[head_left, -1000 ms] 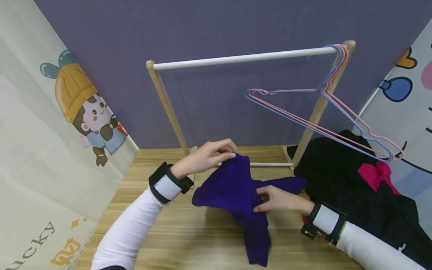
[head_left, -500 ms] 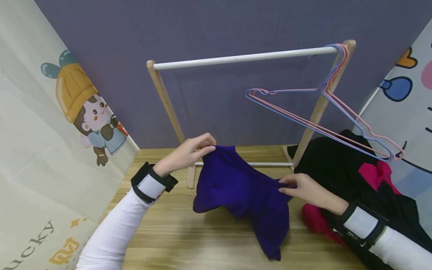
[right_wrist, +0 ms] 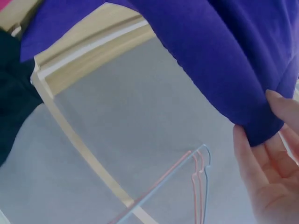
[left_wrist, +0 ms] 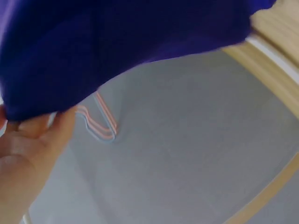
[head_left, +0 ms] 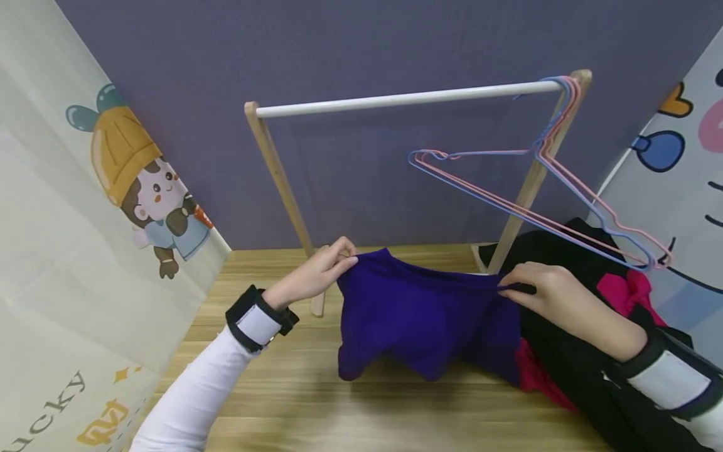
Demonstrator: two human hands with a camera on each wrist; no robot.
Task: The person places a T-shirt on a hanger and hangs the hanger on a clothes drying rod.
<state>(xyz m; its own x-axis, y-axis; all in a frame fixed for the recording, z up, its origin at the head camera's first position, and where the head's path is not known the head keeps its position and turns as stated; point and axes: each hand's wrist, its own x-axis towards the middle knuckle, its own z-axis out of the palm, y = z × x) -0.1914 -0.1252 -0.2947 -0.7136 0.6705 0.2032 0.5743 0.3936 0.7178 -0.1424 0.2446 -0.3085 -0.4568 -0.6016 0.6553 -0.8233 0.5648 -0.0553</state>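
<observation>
A purple garment (head_left: pixel 423 314) hangs spread between both hands above the wooden tabletop, its upper edge stretched almost level. At its upper left corner, my left hand (head_left: pixel 313 273) pinches the cloth between thumb and fingers. My right hand (head_left: pixel 565 298) grips the upper right end; the right wrist view shows the thumb on one side of the cloth (right_wrist: pixel 224 60) and fingers on the other. In the left wrist view the cloth (left_wrist: pixel 117 42) covers the tips of the left hand (left_wrist: pixel 32 149). Folds hide what kind of garment it is.
Behind the garment stands a rack with wooden legs and a white rail (head_left: pixel 407 99). Several pink and blue hangers (head_left: pixel 531 207) hang at its right end. A black clothing pile (head_left: pixel 570 358) with red pieces (head_left: pixel 627 292) lies at the right.
My right hand has moved right and up from the garment's middle to its right end, while my left hand has shifted left. The bunched, drooping cloth is now drawn out wide between them.
</observation>
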